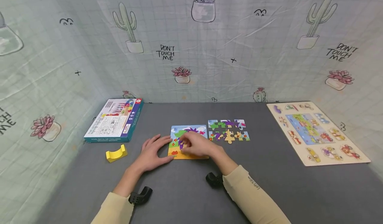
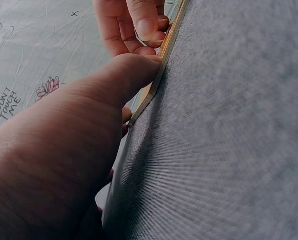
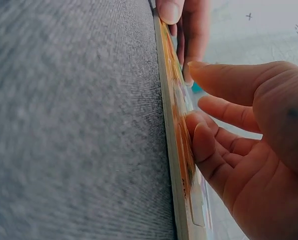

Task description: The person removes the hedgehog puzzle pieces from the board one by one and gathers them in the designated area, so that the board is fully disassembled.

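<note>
A small jigsaw puzzle board (image 1: 175,143) with a colourful picture and an orange lower part lies flat on the grey table. My left hand (image 1: 152,153) rests at its left side, the thumb at the near left corner and the fingers spread along the edge. Over the board's middle, my right hand (image 1: 198,145) bends its fingers down so that fingertips (image 3: 204,142) touch the picture surface. Its thumb stays apart from them, and no piece shows between. The hand covers much of the picture. Loose jigsaw pieces (image 1: 229,137) lie in two rows right of the board.
At the back left lies a teal-edged box (image 1: 115,119), with a yellow curved block (image 1: 116,153) in front of it. A wooden picture board (image 1: 302,147) with vehicle shapes lies on the far right. Printed cloth (image 1: 203,57) walls in the grey table (image 1: 185,190).
</note>
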`<action>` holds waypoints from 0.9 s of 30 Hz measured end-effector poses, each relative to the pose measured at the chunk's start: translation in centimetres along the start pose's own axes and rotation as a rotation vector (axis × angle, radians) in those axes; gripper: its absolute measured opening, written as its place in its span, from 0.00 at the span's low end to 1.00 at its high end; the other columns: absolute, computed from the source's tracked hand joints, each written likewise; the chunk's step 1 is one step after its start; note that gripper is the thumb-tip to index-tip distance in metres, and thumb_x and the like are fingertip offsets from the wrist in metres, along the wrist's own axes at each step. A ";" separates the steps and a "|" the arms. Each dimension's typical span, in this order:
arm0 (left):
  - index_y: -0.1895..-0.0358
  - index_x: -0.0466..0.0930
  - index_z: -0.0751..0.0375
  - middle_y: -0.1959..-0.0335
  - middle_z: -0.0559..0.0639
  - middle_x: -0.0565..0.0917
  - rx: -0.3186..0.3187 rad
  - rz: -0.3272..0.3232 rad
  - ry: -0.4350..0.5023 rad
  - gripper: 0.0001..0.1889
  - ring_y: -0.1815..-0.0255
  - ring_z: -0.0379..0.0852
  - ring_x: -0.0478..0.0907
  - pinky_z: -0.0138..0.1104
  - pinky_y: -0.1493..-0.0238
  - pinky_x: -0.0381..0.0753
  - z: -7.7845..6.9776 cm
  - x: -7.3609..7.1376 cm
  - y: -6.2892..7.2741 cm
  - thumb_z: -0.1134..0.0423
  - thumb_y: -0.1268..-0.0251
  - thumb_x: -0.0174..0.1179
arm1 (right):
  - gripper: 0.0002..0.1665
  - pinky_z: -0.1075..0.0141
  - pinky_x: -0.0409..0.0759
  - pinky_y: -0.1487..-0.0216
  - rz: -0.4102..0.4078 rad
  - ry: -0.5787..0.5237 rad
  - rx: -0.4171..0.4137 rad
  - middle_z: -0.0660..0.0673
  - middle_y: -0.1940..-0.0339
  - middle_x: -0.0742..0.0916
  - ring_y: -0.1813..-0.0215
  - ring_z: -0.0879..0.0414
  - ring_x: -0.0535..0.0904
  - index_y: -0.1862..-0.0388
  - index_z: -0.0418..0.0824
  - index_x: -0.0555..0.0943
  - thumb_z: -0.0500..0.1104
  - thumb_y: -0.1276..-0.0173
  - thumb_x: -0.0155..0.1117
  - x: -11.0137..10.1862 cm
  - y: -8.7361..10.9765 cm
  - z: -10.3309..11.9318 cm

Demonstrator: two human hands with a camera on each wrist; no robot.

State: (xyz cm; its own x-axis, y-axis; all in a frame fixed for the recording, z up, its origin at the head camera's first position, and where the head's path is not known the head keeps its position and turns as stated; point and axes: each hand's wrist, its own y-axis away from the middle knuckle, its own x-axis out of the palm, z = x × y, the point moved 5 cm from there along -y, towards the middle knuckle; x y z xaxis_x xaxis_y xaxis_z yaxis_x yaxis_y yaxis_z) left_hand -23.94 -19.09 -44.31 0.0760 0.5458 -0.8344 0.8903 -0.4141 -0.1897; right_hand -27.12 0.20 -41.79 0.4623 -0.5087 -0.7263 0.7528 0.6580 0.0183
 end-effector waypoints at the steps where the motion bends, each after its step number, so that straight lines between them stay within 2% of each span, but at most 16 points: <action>1: 0.30 0.75 0.54 0.29 0.52 0.73 0.004 0.000 0.002 0.35 0.24 0.64 0.55 0.64 0.29 0.42 0.0 0.0 -0.1 0.46 0.40 0.71 | 0.21 0.64 0.78 0.53 -0.003 0.002 0.003 0.46 0.58 0.82 0.61 0.58 0.77 0.42 0.34 0.80 0.40 0.31 0.71 -0.1 0.0 0.0; 8: 0.31 0.76 0.54 0.29 0.52 0.73 0.016 0.008 0.010 0.35 0.24 0.64 0.55 0.65 0.29 0.42 -0.2 -0.1 -0.2 0.46 0.40 0.71 | 0.22 0.63 0.78 0.54 -0.003 -0.001 0.005 0.47 0.59 0.81 0.61 0.57 0.76 0.42 0.33 0.80 0.40 0.31 0.71 0.0 0.2 0.2; 13: 0.30 0.76 0.54 0.29 0.52 0.73 0.004 0.014 0.000 0.35 0.24 0.64 0.55 0.65 0.29 0.42 -0.2 0.1 -0.2 0.46 0.40 0.71 | 0.23 0.64 0.76 0.55 -0.015 0.073 0.027 0.49 0.59 0.79 0.60 0.57 0.74 0.41 0.36 0.80 0.44 0.31 0.71 0.4 0.2 0.3; 21: 0.31 0.76 0.54 0.29 0.53 0.73 0.000 0.005 0.010 0.35 0.24 0.65 0.55 0.66 0.30 0.42 -0.2 0.1 0.0 0.47 0.41 0.72 | 0.27 0.63 0.78 0.49 -0.054 0.118 0.057 0.46 0.52 0.80 0.56 0.56 0.75 0.41 0.36 0.80 0.49 0.34 0.74 0.6 0.1 1.2; 27: 0.31 0.76 0.55 0.29 0.53 0.73 0.001 0.003 0.015 0.35 0.23 0.65 0.54 0.65 0.30 0.41 -0.1 0.0 0.0 0.47 0.41 0.71 | 0.29 0.67 0.77 0.55 -0.044 0.144 0.064 0.46 0.53 0.79 0.59 0.58 0.75 0.42 0.36 0.80 0.51 0.35 0.75 1.0 -0.5 1.3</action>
State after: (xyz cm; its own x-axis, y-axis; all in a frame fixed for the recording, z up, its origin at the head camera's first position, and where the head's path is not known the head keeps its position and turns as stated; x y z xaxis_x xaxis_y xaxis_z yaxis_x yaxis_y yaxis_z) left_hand -23.96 -19.05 -44.26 0.0852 0.5559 -0.8269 0.8896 -0.4162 -0.1882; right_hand -26.37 -1.36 -41.61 0.3602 -0.4484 -0.8181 0.8011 0.5980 0.0249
